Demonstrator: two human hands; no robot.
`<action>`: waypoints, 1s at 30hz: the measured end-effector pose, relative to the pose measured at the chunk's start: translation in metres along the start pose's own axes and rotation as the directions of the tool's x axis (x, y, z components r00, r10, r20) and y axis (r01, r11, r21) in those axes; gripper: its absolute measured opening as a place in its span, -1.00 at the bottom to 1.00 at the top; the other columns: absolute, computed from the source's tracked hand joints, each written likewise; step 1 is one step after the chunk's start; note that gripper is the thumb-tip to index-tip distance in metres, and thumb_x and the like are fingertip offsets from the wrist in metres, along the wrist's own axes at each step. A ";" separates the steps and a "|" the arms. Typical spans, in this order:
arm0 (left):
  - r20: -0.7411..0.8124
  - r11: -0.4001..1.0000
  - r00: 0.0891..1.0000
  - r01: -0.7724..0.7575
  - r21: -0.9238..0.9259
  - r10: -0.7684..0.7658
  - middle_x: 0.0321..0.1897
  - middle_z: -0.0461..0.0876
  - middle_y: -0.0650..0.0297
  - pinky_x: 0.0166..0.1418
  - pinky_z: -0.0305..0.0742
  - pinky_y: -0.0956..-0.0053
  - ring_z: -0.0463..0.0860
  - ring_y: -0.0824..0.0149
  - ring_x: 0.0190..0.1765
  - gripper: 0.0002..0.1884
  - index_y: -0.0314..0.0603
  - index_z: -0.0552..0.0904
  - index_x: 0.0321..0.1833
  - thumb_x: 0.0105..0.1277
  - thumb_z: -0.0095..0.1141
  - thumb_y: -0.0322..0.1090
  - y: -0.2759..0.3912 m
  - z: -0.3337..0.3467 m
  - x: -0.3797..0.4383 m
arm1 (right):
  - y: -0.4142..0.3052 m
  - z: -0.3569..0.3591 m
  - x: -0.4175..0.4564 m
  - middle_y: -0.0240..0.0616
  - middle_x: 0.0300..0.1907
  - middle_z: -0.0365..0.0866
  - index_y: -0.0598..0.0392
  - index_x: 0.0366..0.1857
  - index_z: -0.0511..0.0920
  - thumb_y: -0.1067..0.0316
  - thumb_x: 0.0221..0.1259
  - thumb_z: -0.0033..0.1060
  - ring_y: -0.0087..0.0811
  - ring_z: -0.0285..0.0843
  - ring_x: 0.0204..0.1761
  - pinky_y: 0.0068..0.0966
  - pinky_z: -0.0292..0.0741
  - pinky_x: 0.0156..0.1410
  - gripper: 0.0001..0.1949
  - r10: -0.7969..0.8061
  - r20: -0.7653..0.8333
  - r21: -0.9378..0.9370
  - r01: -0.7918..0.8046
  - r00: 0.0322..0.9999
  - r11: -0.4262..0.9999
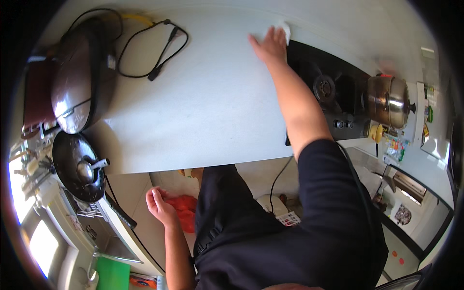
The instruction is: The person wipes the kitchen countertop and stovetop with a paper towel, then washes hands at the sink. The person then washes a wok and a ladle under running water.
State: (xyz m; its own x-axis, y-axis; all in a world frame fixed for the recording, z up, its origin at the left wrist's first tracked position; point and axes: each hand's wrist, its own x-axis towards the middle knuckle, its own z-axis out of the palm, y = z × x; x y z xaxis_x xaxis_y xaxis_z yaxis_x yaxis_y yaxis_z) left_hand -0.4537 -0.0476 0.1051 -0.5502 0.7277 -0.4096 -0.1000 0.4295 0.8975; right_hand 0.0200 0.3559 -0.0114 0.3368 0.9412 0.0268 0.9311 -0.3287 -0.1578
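Observation:
My right hand [272, 46] is stretched to the back of the pale countertop [203, 108], just beside the left edge of the black gas hob [304, 58]. Its fingers press on a white wipe [286, 32], and only a part of that shows past them; paper or cloth, I cannot tell. Low in front of the counter hangs my left hand [159, 206], its fingers loosely curled and nothing visible in them. Behind it, lower down, is a red plastic bag [184, 212].
A black power cord [127, 47] lies looped at the back left, near a large dark glossy appliance [72, 79]. A wok [69, 163] with a metal ladle [86, 171] juts by the counter's left corner. On the hob's right stands a steel pot [388, 101].

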 end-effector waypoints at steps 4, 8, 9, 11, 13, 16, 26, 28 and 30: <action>0.004 1.000 1.000 -0.024 0.019 0.024 -0.32 0.62 0.30 -0.15 0.47 0.54 0.54 0.46 -0.31 -0.79 -0.22 0.63 -0.05 0.74 0.05 -0.24 0.005 0.008 -0.006 | -0.094 0.008 0.020 0.04 0.85 -0.19 0.04 0.79 0.04 -0.69 0.29 0.05 -0.02 -0.26 0.86 -0.01 -0.27 0.88 0.19 -0.131 0.156 0.009 0.131 0.979 0.991; 0.055 0.999 0.998 0.011 0.045 -0.014 -0.32 0.62 0.28 -0.14 0.48 0.51 0.53 0.45 -0.28 -0.78 -0.24 0.62 -0.06 0.74 0.03 -0.27 0.003 0.026 0.003 | -0.138 0.013 -0.157 0.02 0.85 -0.18 -0.03 0.79 0.07 -0.54 0.48 -0.05 0.01 -0.25 0.86 0.04 -0.30 0.88 0.01 -0.523 0.161 0.131 0.507 0.837 0.852; 0.086 0.999 0.996 -0.011 0.042 0.008 -0.32 0.62 0.28 -0.13 0.48 0.51 0.53 0.45 -0.29 -0.78 -0.25 0.62 -0.07 0.74 0.03 -0.27 0.008 0.036 0.005 | -0.125 0.007 -0.210 0.04 0.84 -0.13 -0.02 0.78 0.13 -0.51 0.47 -0.02 0.01 -0.24 0.86 0.04 -0.29 0.88 -0.01 -0.581 0.166 0.194 0.551 0.797 0.811; 0.127 0.998 0.991 -0.052 0.036 0.047 -0.34 0.61 0.29 -0.12 0.47 0.51 0.52 0.45 -0.29 -0.77 -0.25 0.61 -0.09 0.74 0.02 -0.27 0.020 0.050 0.009 | -0.085 -0.028 -0.300 0.05 0.82 -0.06 0.00 0.73 0.23 -0.44 0.45 0.11 0.04 -0.19 0.85 0.08 -0.18 0.86 -0.06 -0.664 0.263 0.252 0.615 0.700 0.747; 0.162 0.995 0.983 -0.093 0.030 0.087 -0.35 0.60 0.28 -0.12 0.47 0.50 0.50 0.44 -0.30 -0.77 -0.25 0.61 -0.11 0.74 0.02 -0.28 0.028 0.052 0.018 | -0.031 -0.053 -0.339 0.11 0.82 -0.10 0.04 0.73 0.21 -0.39 0.45 0.16 0.08 -0.22 0.85 0.13 -0.17 0.86 -0.06 -0.564 0.390 0.278 0.491 0.728 0.826; 0.114 0.994 0.987 -0.109 -0.024 0.111 -0.35 0.61 0.28 -0.11 0.48 0.50 0.52 0.44 -0.29 -0.78 -0.26 0.62 -0.09 0.74 0.03 -0.30 0.040 0.049 0.019 | 0.019 -0.058 -0.316 0.25 0.81 -0.24 0.10 0.79 0.00 -0.42 0.53 0.03 0.17 -0.36 0.86 0.15 -0.25 0.86 0.00 -0.376 0.467 0.069 0.391 0.800 0.918; -0.067 0.991 0.994 -0.089 -0.096 0.083 -0.28 0.70 0.29 -0.03 0.56 0.52 0.64 0.46 -0.19 -0.80 -0.32 0.70 0.00 0.67 0.14 -0.31 0.034 -0.011 -0.017 | -0.146 -0.002 -0.162 0.19 0.84 -0.32 0.09 0.80 -0.07 -0.56 0.45 -0.01 0.10 -0.49 0.87 0.06 -0.40 0.87 0.11 -0.393 0.274 0.019 0.404 0.878 0.915; -0.118 0.979 0.989 -0.109 -0.175 0.089 -0.26 0.71 0.31 -0.01 0.56 0.51 0.64 0.47 -0.17 -0.82 -0.30 0.71 0.00 0.67 0.16 -0.31 0.021 -0.040 -0.032 | -0.186 0.000 -0.229 0.19 0.84 -0.31 0.12 0.80 -0.06 -0.56 0.43 0.03 0.10 -0.52 0.87 0.07 -0.42 0.86 0.12 -0.558 0.346 0.052 0.578 0.754 0.814; -0.137 0.978 0.985 -0.130 -0.161 0.109 -0.24 0.71 0.33 0.02 0.56 0.52 0.65 0.48 -0.14 -0.82 -0.29 0.71 -0.02 0.67 0.18 -0.30 0.007 -0.074 -0.047 | -0.211 -0.007 -0.299 0.18 0.83 -0.29 0.13 0.79 -0.05 -0.54 0.41 0.10 0.11 -0.54 0.86 0.10 -0.43 0.86 0.13 -0.678 0.374 0.106 0.697 0.633 0.709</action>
State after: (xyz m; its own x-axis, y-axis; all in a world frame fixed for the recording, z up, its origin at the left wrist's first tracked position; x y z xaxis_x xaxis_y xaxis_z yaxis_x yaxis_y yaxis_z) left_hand -0.4898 -0.1185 0.1424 -0.6663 0.6898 -0.2833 -0.1599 0.2389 0.9578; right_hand -0.2761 0.1437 0.0212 -0.4706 0.8475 -0.2454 0.8802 0.4316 -0.1973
